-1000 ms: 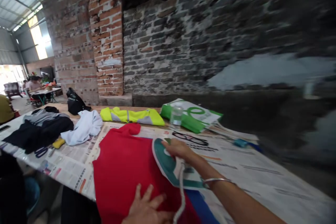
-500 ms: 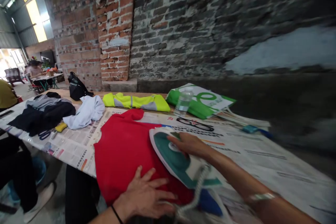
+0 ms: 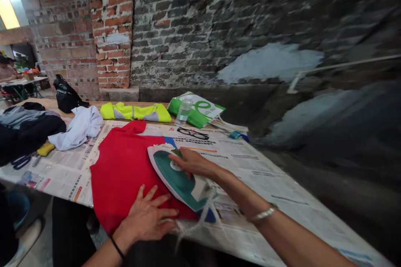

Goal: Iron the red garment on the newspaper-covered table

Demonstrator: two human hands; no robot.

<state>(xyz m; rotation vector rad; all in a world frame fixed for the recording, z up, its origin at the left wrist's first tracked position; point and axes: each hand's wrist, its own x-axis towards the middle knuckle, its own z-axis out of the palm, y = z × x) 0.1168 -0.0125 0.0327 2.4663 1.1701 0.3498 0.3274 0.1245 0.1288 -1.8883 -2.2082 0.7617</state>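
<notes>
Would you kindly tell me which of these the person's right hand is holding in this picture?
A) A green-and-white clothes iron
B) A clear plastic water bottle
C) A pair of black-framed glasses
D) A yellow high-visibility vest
A. The right hand is wrapped over the top of the green-and-white clothes iron, above the red garment.

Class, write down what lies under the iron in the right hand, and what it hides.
Under the iron held by the right hand lies red cloth, with blue cloth showing beyond it; the stretch directly beneath the soleplate is covered and cannot be seen.
</notes>
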